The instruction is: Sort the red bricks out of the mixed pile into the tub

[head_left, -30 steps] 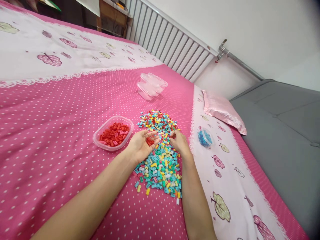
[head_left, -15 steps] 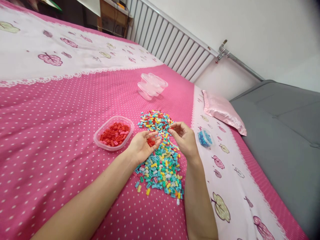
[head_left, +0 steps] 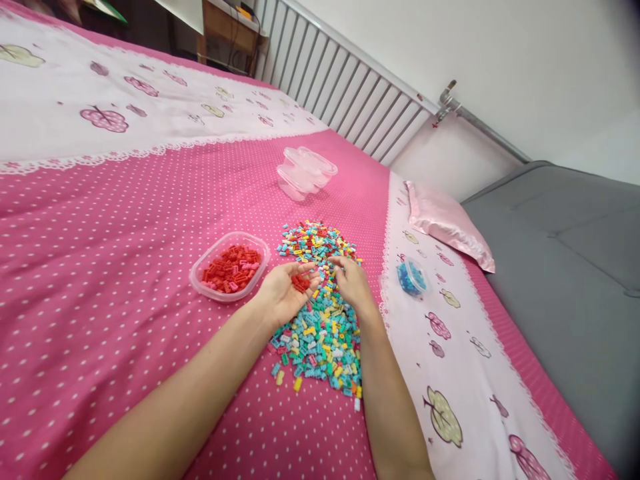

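Observation:
A heap of small coloured bricks [head_left: 320, 333], mostly teal with yellow, pink and red, lies on the pink dotted bedspread [head_left: 125, 220]. My left hand [head_left: 284, 293] rests palm up at the heap's left edge, cupping a few red bricks [head_left: 301, 283]. My right hand [head_left: 353, 283] is palm down on the heap, fingertips pinched among the bricks; what they hold is too small to name. A clear tub of red bricks [head_left: 230, 267] stands just left of my left hand. A small clear tub of blue bricks [head_left: 411, 277] sits to the right of my right hand.
A stack of clear tubs [head_left: 306, 172] stands beyond the heap. A pink satin pillow [head_left: 447, 223] lies at the right by a white slatted headboard [head_left: 345, 87]. A grey mattress [head_left: 565, 267] borders the bed on the right.
My right hand first lifted off the heap with fingers pinched, then dropped back onto the bricks nearer my left hand. My left hand stayed cupped with the red bricks.

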Demonstrator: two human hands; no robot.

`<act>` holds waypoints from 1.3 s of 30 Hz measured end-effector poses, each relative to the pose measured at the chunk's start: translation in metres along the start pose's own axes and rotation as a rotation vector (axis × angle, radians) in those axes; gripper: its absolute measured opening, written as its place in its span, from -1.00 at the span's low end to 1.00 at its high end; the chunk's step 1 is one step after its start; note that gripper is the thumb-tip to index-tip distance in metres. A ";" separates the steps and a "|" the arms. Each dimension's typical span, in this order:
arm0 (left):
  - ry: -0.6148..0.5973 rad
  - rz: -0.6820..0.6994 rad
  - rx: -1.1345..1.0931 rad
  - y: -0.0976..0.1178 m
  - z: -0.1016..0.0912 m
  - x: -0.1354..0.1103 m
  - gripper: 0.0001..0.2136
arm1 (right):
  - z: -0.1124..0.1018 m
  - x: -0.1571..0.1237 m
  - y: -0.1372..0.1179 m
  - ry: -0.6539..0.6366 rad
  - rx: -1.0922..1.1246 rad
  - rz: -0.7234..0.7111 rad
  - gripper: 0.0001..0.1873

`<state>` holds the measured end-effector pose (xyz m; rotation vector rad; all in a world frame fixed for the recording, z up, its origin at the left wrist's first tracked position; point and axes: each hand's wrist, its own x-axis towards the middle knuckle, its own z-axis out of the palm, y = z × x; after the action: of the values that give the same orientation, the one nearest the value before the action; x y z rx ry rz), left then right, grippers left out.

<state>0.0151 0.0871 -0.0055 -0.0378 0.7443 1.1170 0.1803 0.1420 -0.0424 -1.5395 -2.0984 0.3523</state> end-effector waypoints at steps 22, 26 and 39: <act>0.014 0.035 -0.009 0.001 -0.001 0.001 -0.83 | 0.008 0.000 0.006 -0.155 0.008 -0.015 -0.52; 0.022 0.037 -0.015 0.002 -0.001 0.000 -0.84 | 0.013 0.000 0.003 -0.193 0.005 -0.102 -0.47; -0.020 0.042 -0.031 0.002 0.004 -0.007 -0.82 | -0.023 -0.014 -0.026 -0.566 0.071 -0.307 -0.57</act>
<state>0.0134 0.0843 0.0020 -0.0371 0.7126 1.1671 0.1752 0.1183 -0.0141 -1.1345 -2.6666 0.8110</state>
